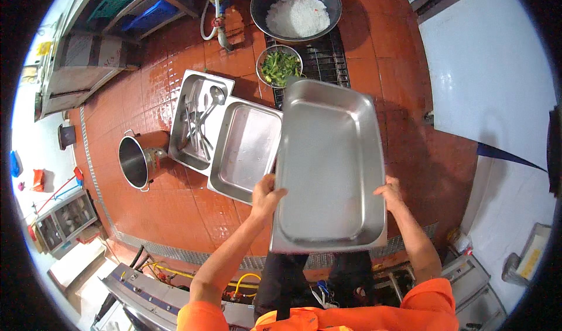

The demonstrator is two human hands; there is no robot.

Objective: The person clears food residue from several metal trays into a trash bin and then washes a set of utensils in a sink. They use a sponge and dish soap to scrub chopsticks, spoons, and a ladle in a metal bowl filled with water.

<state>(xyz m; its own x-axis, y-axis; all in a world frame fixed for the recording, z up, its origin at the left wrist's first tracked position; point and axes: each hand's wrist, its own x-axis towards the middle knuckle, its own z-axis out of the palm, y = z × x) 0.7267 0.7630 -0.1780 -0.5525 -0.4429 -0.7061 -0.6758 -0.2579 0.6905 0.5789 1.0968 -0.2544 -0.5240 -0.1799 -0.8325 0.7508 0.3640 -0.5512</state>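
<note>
Between both hands I hold a large rectangular steel pan (328, 173) above the floor, its hollow side facing me. My left hand (267, 196) grips the pan's left rim, thumb over the edge. On the opposite rim my right hand (390, 192) is closed in the same way. Just left of it, a second steel pan (246, 149) rests on the floor, its right side partly covered by the held one. Beside that lies another steel pan (186, 91) with a ladle (215, 96) and several other metal utensils in it.
A steel pot (134, 162) stands on the red tiled floor (175, 208) at left. Ahead are a colander of green leaves (281, 67) and a black basin (257, 12) of white grains, near a floor grate (328, 61). A hose (215, 6) hangs nearby; a white panel (492, 73) stands right.
</note>
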